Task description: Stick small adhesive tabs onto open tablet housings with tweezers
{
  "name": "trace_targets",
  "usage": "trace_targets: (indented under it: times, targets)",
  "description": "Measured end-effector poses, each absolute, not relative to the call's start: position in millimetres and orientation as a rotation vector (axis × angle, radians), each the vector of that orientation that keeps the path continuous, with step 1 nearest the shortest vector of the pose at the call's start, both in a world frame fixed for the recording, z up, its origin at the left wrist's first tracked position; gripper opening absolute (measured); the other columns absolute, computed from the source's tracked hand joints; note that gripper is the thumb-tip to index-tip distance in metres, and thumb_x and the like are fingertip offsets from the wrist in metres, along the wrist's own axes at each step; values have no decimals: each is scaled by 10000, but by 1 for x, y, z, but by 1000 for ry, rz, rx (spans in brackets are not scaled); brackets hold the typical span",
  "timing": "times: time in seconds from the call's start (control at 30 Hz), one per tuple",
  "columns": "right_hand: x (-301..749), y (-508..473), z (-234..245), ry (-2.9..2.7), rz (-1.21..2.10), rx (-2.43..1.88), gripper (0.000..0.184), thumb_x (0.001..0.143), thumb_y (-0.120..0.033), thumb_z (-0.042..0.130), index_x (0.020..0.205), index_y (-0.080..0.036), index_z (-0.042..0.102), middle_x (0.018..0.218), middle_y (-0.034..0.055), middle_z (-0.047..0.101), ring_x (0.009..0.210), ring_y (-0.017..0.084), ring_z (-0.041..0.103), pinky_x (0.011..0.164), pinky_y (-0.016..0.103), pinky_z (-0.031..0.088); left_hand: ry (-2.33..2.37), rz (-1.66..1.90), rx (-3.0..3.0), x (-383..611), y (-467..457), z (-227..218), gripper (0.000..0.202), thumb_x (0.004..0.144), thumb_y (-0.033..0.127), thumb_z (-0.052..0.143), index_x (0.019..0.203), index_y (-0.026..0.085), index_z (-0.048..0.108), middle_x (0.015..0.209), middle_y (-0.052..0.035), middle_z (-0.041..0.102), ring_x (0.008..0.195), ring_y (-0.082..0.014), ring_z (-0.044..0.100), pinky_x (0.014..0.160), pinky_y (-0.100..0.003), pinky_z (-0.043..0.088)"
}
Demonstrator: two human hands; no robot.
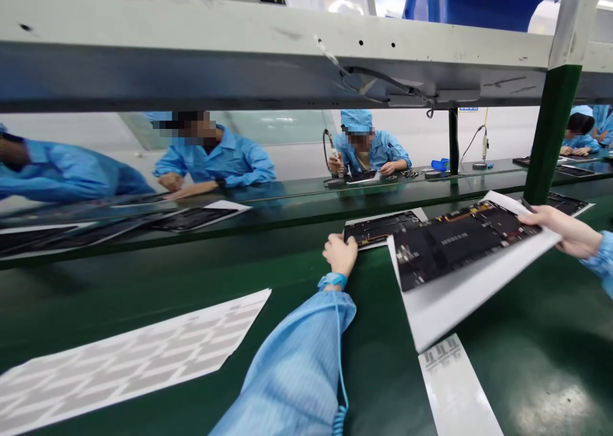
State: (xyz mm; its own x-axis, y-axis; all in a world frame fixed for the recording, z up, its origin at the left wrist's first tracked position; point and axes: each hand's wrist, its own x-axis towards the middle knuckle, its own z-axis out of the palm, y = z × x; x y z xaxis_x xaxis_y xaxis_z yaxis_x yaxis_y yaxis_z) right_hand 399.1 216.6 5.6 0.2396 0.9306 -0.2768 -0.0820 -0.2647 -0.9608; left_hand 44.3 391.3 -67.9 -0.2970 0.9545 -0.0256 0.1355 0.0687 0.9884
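The person's left hand (340, 255) rests with its fingers loosely curled against the near edge of a dark circuit panel (382, 228), which lies on a white backing sheet (385, 215) on the green worktop (536, 340); whether it grips the panel, I cannot tell. A blue wrist strap (332, 281) circles that wrist, and a coiled blue cord (340, 417) hangs from it. The right hand (559, 231) is closed on the edge of a second white sheet (445, 315), holding it tilted just above the worktop, with a larger black circuit panel (462, 244) on it. That sheet overlaps the first panel's right side. A third dark panel (567, 203) lies beyond, partly hidden.

Two printed white sheets lie flat on the worktop: a wide one (124, 366) at lower left and a narrow strip (453, 385) below the raised sheet. Past a grey overhead beam (287, 59), five co-workers in blue gowns sit at a further bench. One co-worker holds a soldering iron (332, 150) above a board (363, 175). A blue bin (479, 2) sits above the beam.
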Motion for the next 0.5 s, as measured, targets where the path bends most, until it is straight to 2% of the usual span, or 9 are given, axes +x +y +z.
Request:
trace_targets:
  times: [0.1,0.27,0.4,0.5]
  targets:
    - [423,176,-12,-766,1283,-1555,290,784,-191,697,1068,-153,651,749,70,735,525,166,672,454,227,543,1411,1125,1149,73,381,-60,290,956,304,591,1196,143,568,1205,-97,575,1024,-233,607,863,-423,528]
    - [456,148,-18,-804,1296,-1600,348,715,-307,713,1042,-197,668,838,86,758,595,223,709,559,311,596,1002,607,1166,152,333,-52,247,961,328,588,1100,124,613,1073,-79,636,921,-196,644,811,-381,548]
    - [476,155,-16,-991,1278,-1631,362,728,-307,661,1071,-189,674,894,78,752,623,209,711,579,297,569,793,242,1048,174,283,-47,436,979,517,479,1065,115,625,956,-67,660,819,-193,660,750,-369,549]
    - [489,177,-21,-1191,1296,-1695,376,738,-300,672,1088,-161,673,935,75,745,723,220,718,704,332,568,667,107,952,166,242,-46,565,957,599,387,1010,91,630,904,-109,674,813,-206,668,748,-357,535]
